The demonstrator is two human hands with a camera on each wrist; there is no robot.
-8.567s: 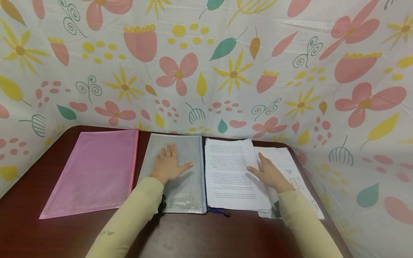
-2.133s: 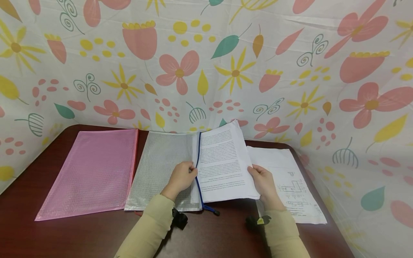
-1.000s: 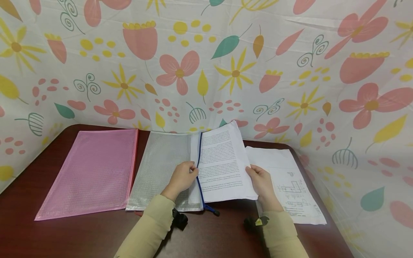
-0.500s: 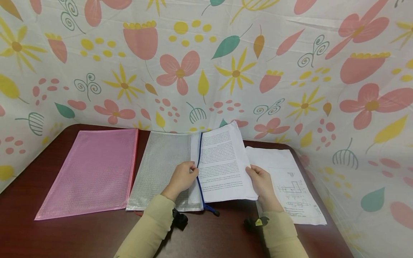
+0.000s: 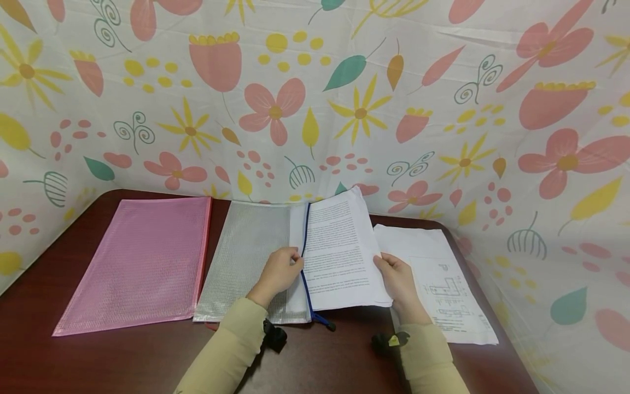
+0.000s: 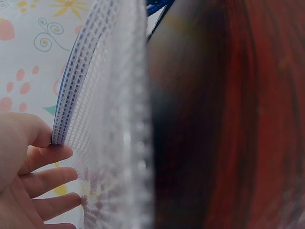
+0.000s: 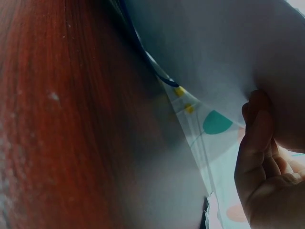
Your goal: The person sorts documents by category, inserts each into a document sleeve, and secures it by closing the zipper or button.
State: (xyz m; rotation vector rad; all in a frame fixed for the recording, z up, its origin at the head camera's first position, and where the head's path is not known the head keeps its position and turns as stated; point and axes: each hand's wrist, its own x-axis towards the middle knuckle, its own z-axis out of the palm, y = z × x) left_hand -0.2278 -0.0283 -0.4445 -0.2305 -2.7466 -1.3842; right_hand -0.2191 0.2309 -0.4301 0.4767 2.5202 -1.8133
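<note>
My left hand (image 5: 278, 271) pinches the blue zipper edge (image 5: 304, 232) of a clear mesh zipper pouch (image 5: 248, 235). In the left wrist view, thumb and forefinger hold that edge raised, and the other fingers (image 6: 50, 183) spread below it. A stack of printed paper (image 5: 339, 246) lies partly inside the pouch, its left strip showing through the mesh. My right hand (image 5: 398, 282) pinches the stack's right edge, thumb on top. From beneath, the right wrist view shows the paper's underside (image 7: 205, 47) bent and lifted off the table.
A pink mesh zipper pouch (image 5: 143, 262) lies flat at the left. Sheets with printed drawings (image 5: 443, 290) lie at the right, partly under the right hand. The brown table (image 5: 339, 361) ends at a flowered cloth (image 5: 344, 153) behind and at the sides.
Earlier both hands were open and the stack lay beside the pouch. Since then the stack's left part has entered the pouch. Over the last second, right hand and paper shift very slightly left.
</note>
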